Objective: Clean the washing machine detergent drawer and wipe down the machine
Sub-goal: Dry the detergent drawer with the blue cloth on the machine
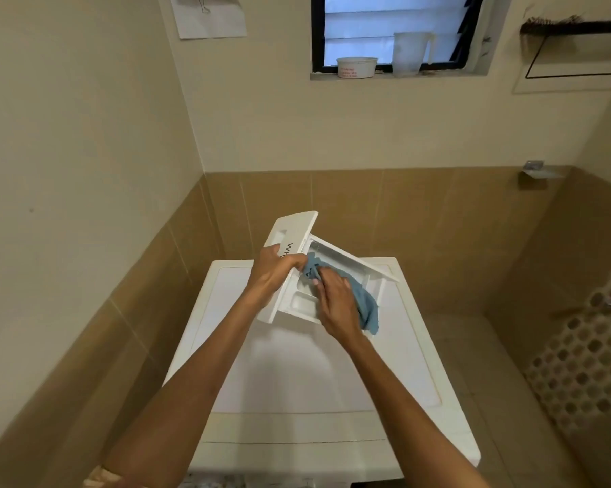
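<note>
The white detergent drawer (291, 231) was held tilted above the flat white top of the washing machine (297, 368), the left hand (274, 272) curled round its front-panel end. The right hand (335, 304), fingers bent, gripped a blue cloth (364, 301) and pushed it into the drawer's compartments. The machine stood in a corner of tan wall tiles (420, 220) under cream paint, with a louvred window (392, 26) above and a white perforated basket (585, 368) at right.

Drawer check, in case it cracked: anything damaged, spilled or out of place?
Nothing stands out. The drawer is out of the washing machine, tilted in the left hand; the right hand presses a cloth inside. No crack or spill shows.
</note>
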